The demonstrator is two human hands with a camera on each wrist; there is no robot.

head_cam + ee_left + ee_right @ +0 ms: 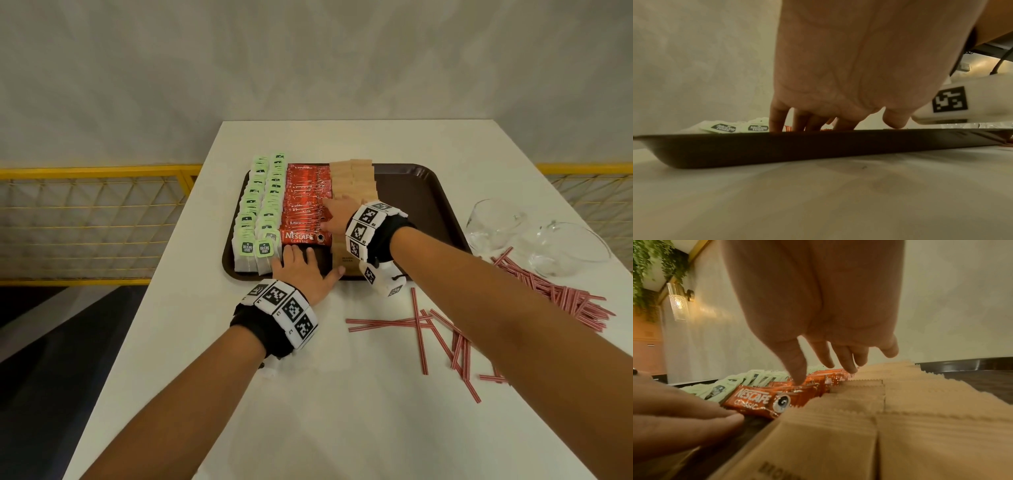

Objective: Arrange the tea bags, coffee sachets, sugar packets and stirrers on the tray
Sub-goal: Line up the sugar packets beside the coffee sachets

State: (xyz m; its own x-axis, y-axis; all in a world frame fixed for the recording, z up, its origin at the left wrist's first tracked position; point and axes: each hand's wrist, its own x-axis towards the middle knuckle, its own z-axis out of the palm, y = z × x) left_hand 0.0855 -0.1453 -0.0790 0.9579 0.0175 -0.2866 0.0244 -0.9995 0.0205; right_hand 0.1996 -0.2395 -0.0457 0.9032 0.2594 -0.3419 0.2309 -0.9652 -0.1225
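2 hands [301, 270] on 1 tray [428, 205], 2 glass cups [568, 246] beside.

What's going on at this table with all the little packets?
A person is laying out drink supplies on a brown tray. Green-tagged tea bags, red coffee sachets and brown sugar packets already sit in neat rows. The right hand presses on the coffee row with straight fingers, while the left hand rests flat at the tray's near edge. The red-striped stirrers lie scattered on the table, not yet placed.
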